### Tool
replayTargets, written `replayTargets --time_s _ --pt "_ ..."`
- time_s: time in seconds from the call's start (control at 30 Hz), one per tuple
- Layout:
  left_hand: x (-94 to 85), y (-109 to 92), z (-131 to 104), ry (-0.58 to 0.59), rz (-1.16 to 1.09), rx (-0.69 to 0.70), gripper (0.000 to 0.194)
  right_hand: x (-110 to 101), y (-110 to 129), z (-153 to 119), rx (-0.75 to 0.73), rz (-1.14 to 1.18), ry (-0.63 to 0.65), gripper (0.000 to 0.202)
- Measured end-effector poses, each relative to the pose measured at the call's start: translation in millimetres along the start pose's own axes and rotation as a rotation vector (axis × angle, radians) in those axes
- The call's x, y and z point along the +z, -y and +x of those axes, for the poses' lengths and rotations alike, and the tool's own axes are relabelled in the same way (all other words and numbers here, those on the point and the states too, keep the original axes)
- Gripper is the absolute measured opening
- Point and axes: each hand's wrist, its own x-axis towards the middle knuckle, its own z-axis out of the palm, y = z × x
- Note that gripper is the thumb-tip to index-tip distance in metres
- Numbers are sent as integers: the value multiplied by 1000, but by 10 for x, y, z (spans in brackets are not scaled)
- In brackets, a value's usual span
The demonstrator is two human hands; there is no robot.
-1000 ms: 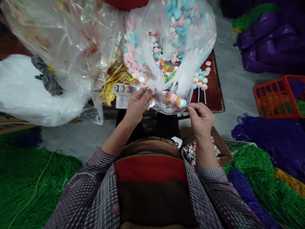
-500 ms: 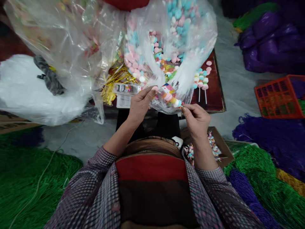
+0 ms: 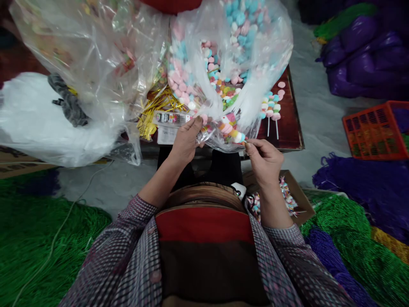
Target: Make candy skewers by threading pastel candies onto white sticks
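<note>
A skewer of candies (image 3: pixel 232 131), with pink, orange, white and blue pieces, slants over the front edge of the table. My right hand (image 3: pixel 264 160) pinches the stick at its lower right end. My left hand (image 3: pixel 185 143) is closed at the fingertips, to the left of the skewer and apart from it. Something pink and shiny clear plastic show at those fingertips; what they grip is not plain. Behind both hands lies an open clear bag (image 3: pixel 188 55) of pink, blue and white marshmallows, with colourful gummy candies (image 3: pixel 228 91) in its opening.
Finished skewers (image 3: pixel 271 106) with white sticks lie on the dark red table (image 3: pixel 292 128) at right. Gold twist ties (image 3: pixel 148 115) and a big clear bag (image 3: pixel 96 55) are at left. A cardboard box (image 3: pixel 302 204) of wrapped candies stands below my right arm, an orange crate (image 3: pixel 367 132) beyond.
My left hand has moved a little left and its fingertips are farther from the skewer. My right hand still pinches the stick, nearly in the same place.
</note>
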Motion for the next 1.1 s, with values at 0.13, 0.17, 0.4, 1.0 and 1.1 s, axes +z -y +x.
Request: replayTargets --time_s 0.13,0.17,0.4,1.0,1.1 --pt "25 -32 -43 33 -1 -33 42 8 12 0 -29 -67 3 14" --pt "25 -28 -50 40 -8 -35 40 10 11 -1 -38 -80 6 14" --pt "7 -11 -49 25 -26 -117 31 -31 -2 18 -116 -86 48 11" --pt "-44 -109 -54 102 -68 -218 17 16 37 -34 -92 -39 108 13" --pt "-58 -87 -22 44 -50 -190 11 30 35 -25 -81 -33 100 14"
